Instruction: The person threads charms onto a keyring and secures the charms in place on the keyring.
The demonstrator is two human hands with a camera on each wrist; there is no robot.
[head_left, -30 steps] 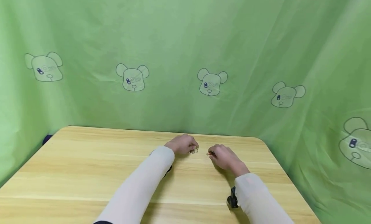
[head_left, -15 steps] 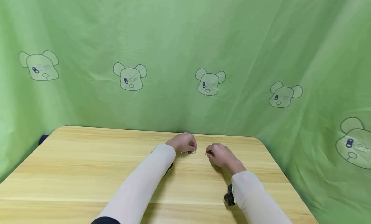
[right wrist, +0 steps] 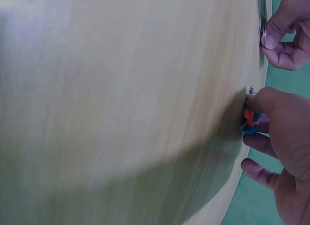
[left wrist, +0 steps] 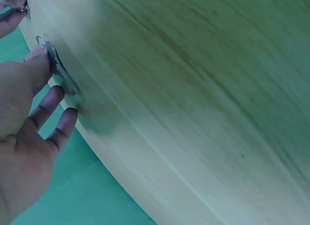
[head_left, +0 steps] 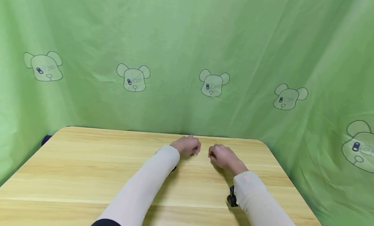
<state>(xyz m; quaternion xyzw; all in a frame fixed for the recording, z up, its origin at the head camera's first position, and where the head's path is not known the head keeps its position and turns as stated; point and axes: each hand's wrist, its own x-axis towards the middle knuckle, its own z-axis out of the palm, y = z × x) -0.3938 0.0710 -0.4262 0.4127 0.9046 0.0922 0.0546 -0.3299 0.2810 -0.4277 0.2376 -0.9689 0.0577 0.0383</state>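
Observation:
At the far side of the table (head_left: 122,177), my left hand (head_left: 188,145) pinches a key ring (left wrist: 59,67) between thumb and finger. Slim silver pieces that look like keys hang from it, low over the wood; in the head view the fingers cover most of it. A short gap to the right, my right hand (head_left: 223,156) holds a small orange and teal keychain charm (right wrist: 249,119) at its top. A bit of metal shows above the thumb. The charm's exact shape is largely hidden by the fingers. Ring and charm are apart from each other.
Beyond the table's far edge hangs a green curtain (head_left: 172,106) with printed bear heads. It also runs along both sides. A black wrist camera (head_left: 232,197) sits under the right cuff.
The left fingers have curled further and the key ring hangs lower, its loop less visible. The right hand has turned slightly, and the charm is now mostly hidden in the head view.

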